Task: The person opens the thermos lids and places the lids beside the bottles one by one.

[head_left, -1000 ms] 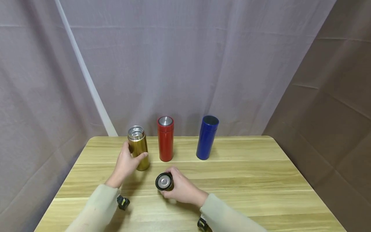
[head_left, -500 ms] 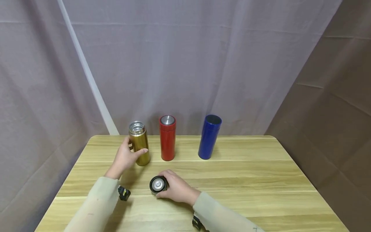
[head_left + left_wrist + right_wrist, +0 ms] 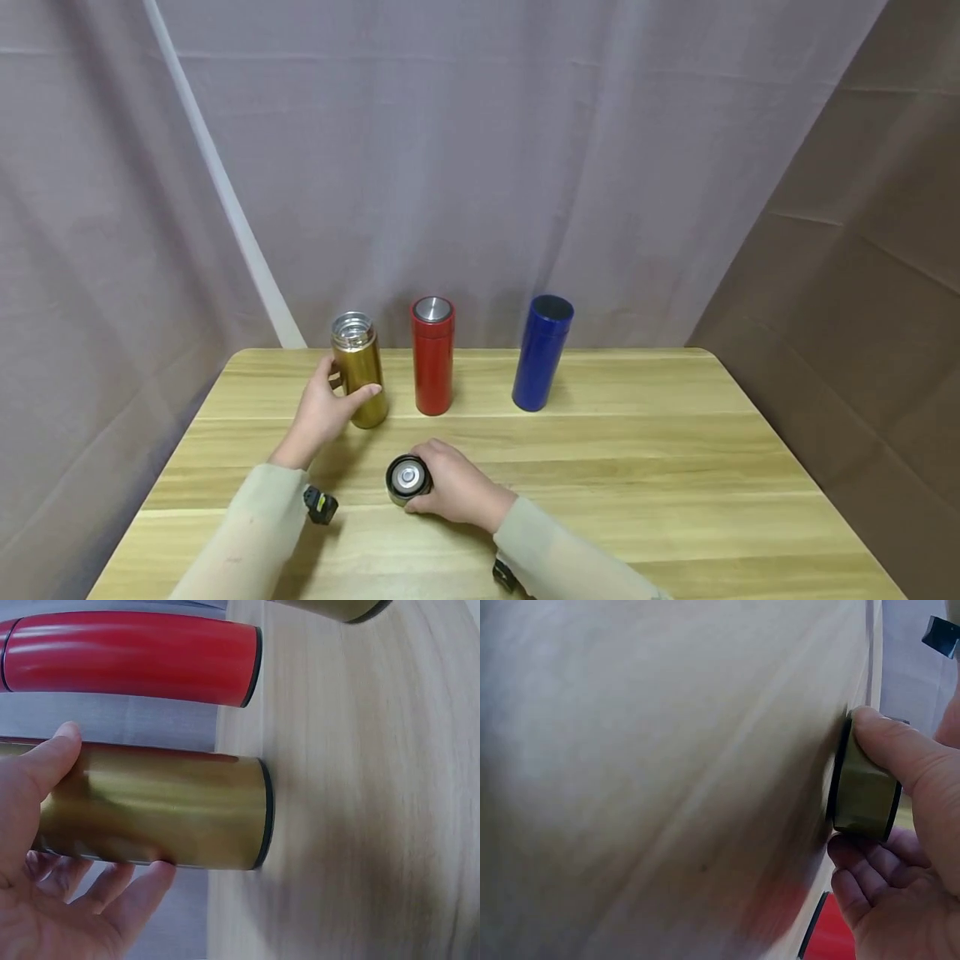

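My left hand (image 3: 321,410) grips an upright gold thermos bottle (image 3: 358,365) at the left of the table, thumb on one side and fingers round the other. Its silver threaded mouth is uncovered. In the left wrist view the black base of the gold bottle (image 3: 172,802) is right at the tabletop. Nearer the front, my right hand (image 3: 454,488) pinches the bottle's gold lid (image 3: 408,478) between thumb and fingers, its black-rimmed inside facing up. The right wrist view shows the lid (image 3: 866,791) with its black edge right against the wood.
A red thermos bottle (image 3: 432,371) with a silver-topped lid stands just right of the gold one. Farther right is a blue thermos bottle (image 3: 542,358) with a dark top. Behind the wooden table (image 3: 637,467) hangs a grey curtain (image 3: 480,167).
My right hand has carried the lid a little left and down to the tabletop. The left hand keeps its grip on the gold bottle, which appears slightly farther back.
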Demonstrator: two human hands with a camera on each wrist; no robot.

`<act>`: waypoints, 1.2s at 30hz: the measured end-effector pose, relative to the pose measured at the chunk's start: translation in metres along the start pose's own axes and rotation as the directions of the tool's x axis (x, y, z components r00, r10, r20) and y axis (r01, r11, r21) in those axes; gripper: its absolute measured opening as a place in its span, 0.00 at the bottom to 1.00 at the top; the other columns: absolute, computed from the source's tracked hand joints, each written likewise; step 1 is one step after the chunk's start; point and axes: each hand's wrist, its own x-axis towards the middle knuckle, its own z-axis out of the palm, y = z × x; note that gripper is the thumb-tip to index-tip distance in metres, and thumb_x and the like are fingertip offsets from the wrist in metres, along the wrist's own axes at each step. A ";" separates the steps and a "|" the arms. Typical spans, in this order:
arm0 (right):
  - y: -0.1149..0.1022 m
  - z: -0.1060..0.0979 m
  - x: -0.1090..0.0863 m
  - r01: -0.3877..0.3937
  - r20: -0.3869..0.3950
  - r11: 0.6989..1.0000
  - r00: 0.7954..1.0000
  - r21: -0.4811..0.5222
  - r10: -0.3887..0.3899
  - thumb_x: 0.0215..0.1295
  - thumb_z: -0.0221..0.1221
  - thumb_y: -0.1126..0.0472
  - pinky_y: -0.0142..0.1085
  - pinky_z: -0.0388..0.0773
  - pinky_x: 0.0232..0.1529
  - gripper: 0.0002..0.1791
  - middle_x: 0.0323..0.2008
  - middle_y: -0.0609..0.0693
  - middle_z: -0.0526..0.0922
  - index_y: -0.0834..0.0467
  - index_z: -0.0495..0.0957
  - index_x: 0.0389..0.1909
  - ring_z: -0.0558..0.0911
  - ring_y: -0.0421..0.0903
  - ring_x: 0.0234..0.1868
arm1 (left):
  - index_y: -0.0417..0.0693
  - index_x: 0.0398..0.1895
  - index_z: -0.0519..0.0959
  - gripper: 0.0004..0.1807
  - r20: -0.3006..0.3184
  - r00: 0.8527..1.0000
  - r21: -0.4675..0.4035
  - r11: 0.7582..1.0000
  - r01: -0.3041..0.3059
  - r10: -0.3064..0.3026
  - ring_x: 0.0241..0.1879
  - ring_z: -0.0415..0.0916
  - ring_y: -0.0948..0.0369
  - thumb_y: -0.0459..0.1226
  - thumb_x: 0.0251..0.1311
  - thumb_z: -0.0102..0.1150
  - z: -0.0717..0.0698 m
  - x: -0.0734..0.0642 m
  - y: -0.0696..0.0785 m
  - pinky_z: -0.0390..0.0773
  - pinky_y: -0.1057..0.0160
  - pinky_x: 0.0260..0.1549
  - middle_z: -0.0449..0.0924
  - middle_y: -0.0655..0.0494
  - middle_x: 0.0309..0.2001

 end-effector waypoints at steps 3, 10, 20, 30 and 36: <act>-0.001 0.001 0.001 0.003 -0.006 1.000 1.000 0.004 -0.003 0.46 0.75 0.50 0.30 0.72 0.53 0.33 0.44 0.44 0.76 0.58 0.75 0.51 0.75 0.38 0.46 | 0.48 0.69 0.58 0.45 -0.020 1.000 0.002 1.000 -0.009 0.009 0.63 0.64 0.41 0.48 0.51 0.72 0.000 -0.001 -0.001 0.70 0.42 0.56 0.64 0.38 0.64; -0.003 0.003 0.006 0.003 -0.006 1.000 1.000 0.028 -0.003 0.47 0.75 0.49 0.33 0.70 0.57 0.38 0.50 0.48 0.76 0.61 0.72 0.58 0.75 0.40 0.53 | 0.44 0.69 0.58 0.45 -0.052 0.998 0.028 0.999 -0.035 0.036 0.64 0.63 0.41 0.49 0.54 0.70 -0.003 0.000 -0.004 0.68 0.42 0.58 0.64 0.36 0.65; 0.007 -0.023 -0.001 -0.097 -0.036 0.987 0.994 0.129 0.103 0.51 0.65 0.32 0.42 0.71 0.59 0.51 0.62 0.51 0.70 0.55 0.60 0.71 0.74 0.47 0.59 | 0.41 0.74 0.49 0.53 -0.167 0.983 0.112 0.992 -0.064 0.082 0.66 0.56 0.38 0.45 0.52 0.72 -0.003 -0.011 -0.004 0.66 0.41 0.59 0.54 0.33 0.68; 0.034 -0.070 -0.010 -0.177 -0.144 0.967 0.968 0.183 0.204 0.53 0.66 0.36 0.44 0.74 0.53 0.48 0.60 0.50 0.72 0.55 0.61 0.70 0.74 0.49 0.57 | 0.37 0.70 0.55 0.52 -0.275 0.915 0.162 0.952 -0.259 0.296 0.59 0.61 0.47 0.39 0.46 0.77 -0.005 -0.039 0.016 0.72 0.48 0.54 0.59 0.37 0.60; 0.041 -0.088 -0.013 -0.191 -0.194 0.957 0.953 0.217 0.234 0.51 0.65 0.33 0.44 0.76 0.50 0.49 0.59 0.51 0.72 0.54 0.62 0.69 0.75 0.50 0.55 | 0.37 0.68 0.58 0.50 -0.219 0.877 0.249 0.894 -0.373 0.427 0.59 0.62 0.49 0.37 0.43 0.78 0.000 -0.047 0.017 0.73 0.49 0.54 0.61 0.38 0.60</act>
